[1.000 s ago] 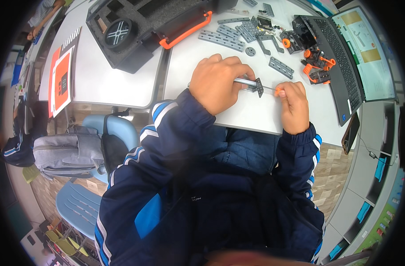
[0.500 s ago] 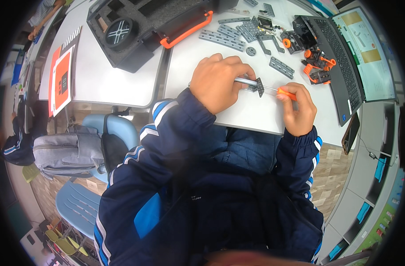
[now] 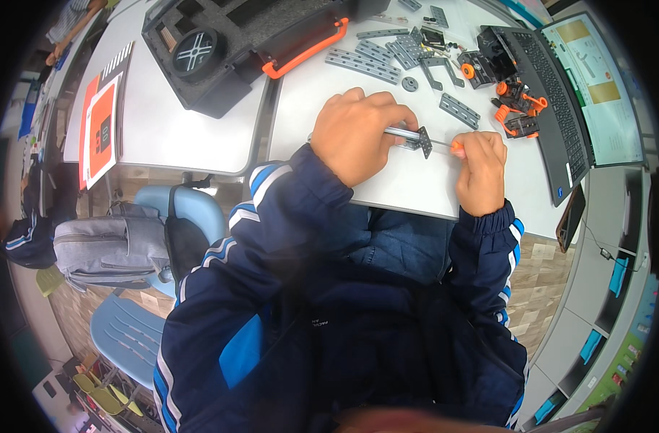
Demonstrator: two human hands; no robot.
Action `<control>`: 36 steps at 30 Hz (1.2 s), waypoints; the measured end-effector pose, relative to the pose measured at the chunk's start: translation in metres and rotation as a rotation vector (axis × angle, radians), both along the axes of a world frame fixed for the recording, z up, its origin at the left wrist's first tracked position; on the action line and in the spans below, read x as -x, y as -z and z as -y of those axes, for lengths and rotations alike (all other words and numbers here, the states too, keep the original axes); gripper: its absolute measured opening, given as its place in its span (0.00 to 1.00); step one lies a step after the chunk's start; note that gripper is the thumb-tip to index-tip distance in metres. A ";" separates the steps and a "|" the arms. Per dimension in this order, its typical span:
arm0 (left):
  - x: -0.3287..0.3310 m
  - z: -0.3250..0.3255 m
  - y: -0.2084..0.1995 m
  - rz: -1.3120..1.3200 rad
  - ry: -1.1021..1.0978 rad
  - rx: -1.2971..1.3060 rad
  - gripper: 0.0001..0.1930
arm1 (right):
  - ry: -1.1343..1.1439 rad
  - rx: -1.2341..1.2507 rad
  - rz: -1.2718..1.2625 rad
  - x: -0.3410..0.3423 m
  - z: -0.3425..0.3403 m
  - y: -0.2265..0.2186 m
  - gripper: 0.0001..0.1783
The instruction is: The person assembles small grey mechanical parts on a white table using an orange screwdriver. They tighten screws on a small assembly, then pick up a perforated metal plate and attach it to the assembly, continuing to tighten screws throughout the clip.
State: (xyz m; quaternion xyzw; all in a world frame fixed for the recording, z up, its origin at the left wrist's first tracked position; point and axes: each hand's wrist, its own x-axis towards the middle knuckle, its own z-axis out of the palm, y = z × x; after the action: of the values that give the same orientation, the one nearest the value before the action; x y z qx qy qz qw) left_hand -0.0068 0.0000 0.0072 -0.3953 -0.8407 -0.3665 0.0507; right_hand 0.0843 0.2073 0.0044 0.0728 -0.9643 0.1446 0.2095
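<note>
My left hand (image 3: 356, 136) is closed around a silvery metal rod (image 3: 403, 133). At the rod's right end stands a small dark plate with holes (image 3: 425, 143). My right hand (image 3: 482, 172) grips the orange handle of a screwdriver (image 3: 457, 147), most of it hidden by the fingers. Its thin shaft points left and meets the plate. Both hands are over the white table near its front edge. My left palm hides the other end of the rod.
Beyond my hands lie several grey perforated beams (image 3: 362, 66), a round disc (image 3: 409, 84) and orange-black parts (image 3: 518, 108). A laptop (image 3: 553, 101) stands at the right. A black case (image 3: 221, 65) with an orange handle is at the far left, near a booklet (image 3: 102, 133).
My right hand has turned and its fingers have curled further over the screwdriver's handle, covering more of it. My left hand and the rod have barely moved.
</note>
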 end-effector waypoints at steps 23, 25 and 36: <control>-0.001 0.003 0.004 -0.047 0.004 0.055 0.17 | -0.001 0.338 0.005 0.001 0.001 0.002 0.05; -0.002 0.003 0.004 -0.044 -0.007 0.073 0.17 | 0.013 0.390 -0.026 0.000 0.001 0.003 0.06; -0.004 0.002 0.003 -0.052 -0.028 0.095 0.16 | 0.047 0.275 -0.152 -0.005 0.002 0.006 0.09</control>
State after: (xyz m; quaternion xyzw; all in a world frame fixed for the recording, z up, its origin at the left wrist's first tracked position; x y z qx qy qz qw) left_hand -0.0033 -0.0021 0.0041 -0.3947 -0.8611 -0.3152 0.0588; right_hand 0.0894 0.2051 -0.0016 0.0315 -0.9182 0.2644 0.2932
